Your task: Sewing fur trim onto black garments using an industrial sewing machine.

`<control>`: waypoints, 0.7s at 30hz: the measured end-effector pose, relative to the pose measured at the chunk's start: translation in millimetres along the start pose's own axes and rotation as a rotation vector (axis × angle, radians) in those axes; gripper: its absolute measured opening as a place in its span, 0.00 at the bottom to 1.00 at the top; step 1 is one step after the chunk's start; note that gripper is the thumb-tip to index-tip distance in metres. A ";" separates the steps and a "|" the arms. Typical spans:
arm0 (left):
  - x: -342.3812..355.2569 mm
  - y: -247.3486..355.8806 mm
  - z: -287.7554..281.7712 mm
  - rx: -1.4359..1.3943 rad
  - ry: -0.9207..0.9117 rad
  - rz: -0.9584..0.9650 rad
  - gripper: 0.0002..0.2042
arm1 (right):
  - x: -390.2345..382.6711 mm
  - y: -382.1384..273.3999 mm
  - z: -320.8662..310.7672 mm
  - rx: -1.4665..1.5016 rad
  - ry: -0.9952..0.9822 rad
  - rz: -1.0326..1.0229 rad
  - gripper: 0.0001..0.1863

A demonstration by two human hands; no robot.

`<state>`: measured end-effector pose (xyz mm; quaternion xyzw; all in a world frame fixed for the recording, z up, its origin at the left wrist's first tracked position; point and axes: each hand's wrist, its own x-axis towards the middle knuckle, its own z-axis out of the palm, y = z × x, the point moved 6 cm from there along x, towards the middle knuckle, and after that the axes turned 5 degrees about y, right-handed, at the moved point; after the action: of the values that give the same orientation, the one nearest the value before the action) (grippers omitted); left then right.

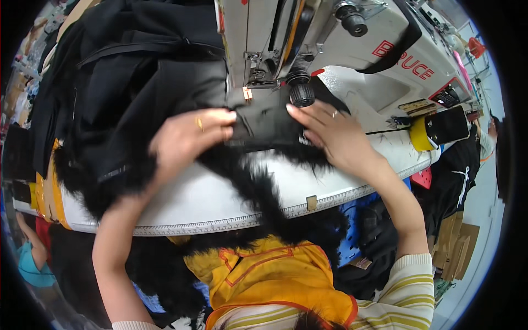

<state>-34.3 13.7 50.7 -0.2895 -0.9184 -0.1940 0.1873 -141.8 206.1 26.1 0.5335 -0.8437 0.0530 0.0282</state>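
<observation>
Black fabric of a garment point(181, 82) lies under the head of a white sewing machine point(335, 47), where a small light shines by the needle area. My left hand point(190, 137) has finger and thumb closed on the fabric, left of the machine's foot. On the right, my right hand point(344, 137) lies with fingers stretched out over the flat black piece point(267, 124), close to a black knob point(301, 92). Black fluffy trim point(256, 187) runs from this piece over the table's front edge. More of the fluffy trim surrounds my left wrist. The needle tip cannot be made out.
A ruler strip point(341, 197) borders the front edge of the white machine table point(187, 192). A yellow-and-black device point(437, 129) stands at its right end. Cardboard point(456, 247) leans lower right. Another person's arm point(33, 242) shows at far left.
</observation>
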 end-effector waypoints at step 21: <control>-5.0 -12.8 16.4 0.845 -0.158 -0.570 0.09 | 25.7 -32.3 6.2 0.337 0.254 -0.390 0.22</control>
<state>-42.0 9.3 31.2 0.0596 -0.9704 0.1732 0.1576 -123.7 168.5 24.6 0.6718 -0.6942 0.2525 0.0542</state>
